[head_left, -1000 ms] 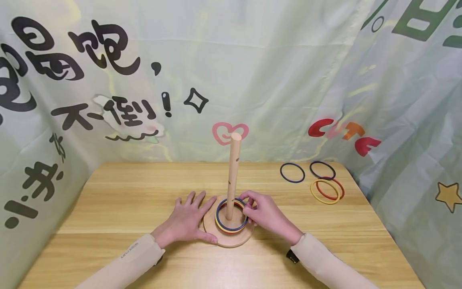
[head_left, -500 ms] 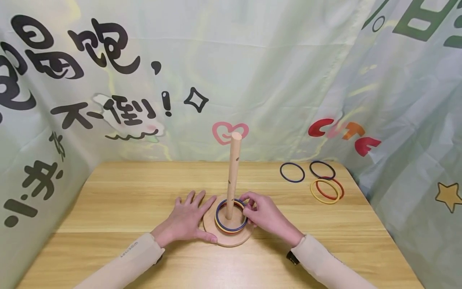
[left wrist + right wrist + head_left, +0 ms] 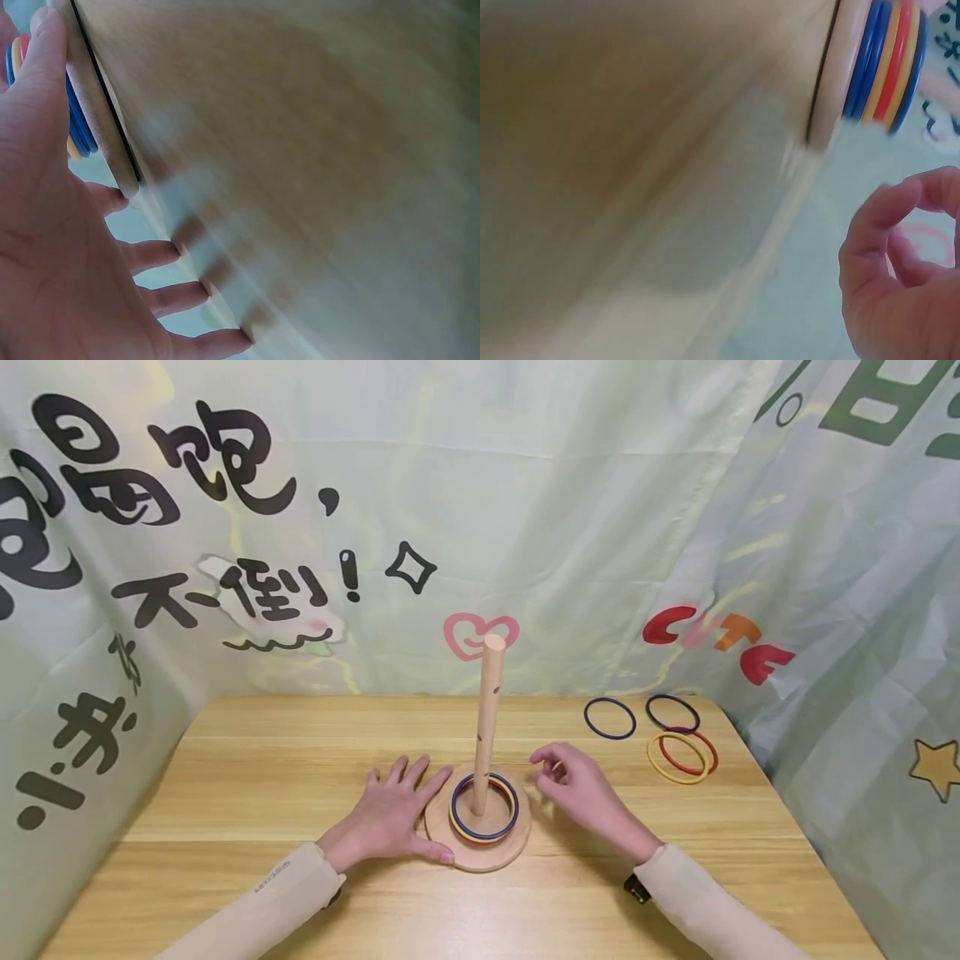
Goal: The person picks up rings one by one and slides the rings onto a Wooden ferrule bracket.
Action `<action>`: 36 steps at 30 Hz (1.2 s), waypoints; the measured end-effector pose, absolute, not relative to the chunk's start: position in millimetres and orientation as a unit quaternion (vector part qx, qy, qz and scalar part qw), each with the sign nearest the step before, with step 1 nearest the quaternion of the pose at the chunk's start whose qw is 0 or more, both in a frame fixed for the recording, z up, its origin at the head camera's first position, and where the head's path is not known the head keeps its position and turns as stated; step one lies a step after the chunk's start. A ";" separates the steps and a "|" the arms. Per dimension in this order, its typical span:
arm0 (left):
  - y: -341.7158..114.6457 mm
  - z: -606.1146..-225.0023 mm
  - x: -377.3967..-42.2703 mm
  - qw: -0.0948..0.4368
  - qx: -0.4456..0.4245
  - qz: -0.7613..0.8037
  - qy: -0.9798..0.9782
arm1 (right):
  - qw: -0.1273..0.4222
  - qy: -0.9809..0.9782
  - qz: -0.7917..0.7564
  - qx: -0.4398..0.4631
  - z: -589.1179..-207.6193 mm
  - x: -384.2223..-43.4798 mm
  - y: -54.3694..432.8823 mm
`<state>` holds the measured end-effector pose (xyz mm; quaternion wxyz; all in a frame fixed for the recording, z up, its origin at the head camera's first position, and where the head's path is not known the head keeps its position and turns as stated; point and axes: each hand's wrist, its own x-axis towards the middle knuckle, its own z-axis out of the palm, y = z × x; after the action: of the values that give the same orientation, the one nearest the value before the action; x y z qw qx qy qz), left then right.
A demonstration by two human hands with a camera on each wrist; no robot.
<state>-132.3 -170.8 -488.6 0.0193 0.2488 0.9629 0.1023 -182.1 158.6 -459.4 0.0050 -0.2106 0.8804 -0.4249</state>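
A wooden peg [image 3: 487, 718] stands upright on a round wooden base [image 3: 480, 862]. Stacked around the peg's foot lie several thin rings [image 3: 885, 64], coloured blue, yellow and red, with a blue ring [image 3: 484, 838] uppermost. My left hand [image 3: 384, 823] is spread at the base's left side, thumb and forefinger along its rim and the other fingertips on the table. To the right of the base, my right hand [image 3: 583, 787] hovers apart from the rings, its fingers loosely bent and nothing between them.
At the table's back right lie a blue ring [image 3: 617, 737], a dark blue ring [image 3: 648, 712], a yellow ring [image 3: 660, 772] and a red ring [image 3: 715, 753], the last three overlapping. A printed curtain [image 3: 570, 527] hangs behind the wooden table [image 3: 285, 735] and along both sides.
My right hand has let go of the top blue ring and moved off to the right. The ring stays on the stack, and my left hand keeps its place at the base.
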 end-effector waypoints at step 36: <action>-170.1 -490.3 -133.4 0.034 0.238 0.106 0.965 | 0.018 0.947 -0.256 -0.195 -474.2 -268.5 255.7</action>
<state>-133.4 -170.1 -490.3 0.0339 0.2385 0.9647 0.1065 -268.5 255.7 -474.2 0.0177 -0.1952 0.9467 -0.2557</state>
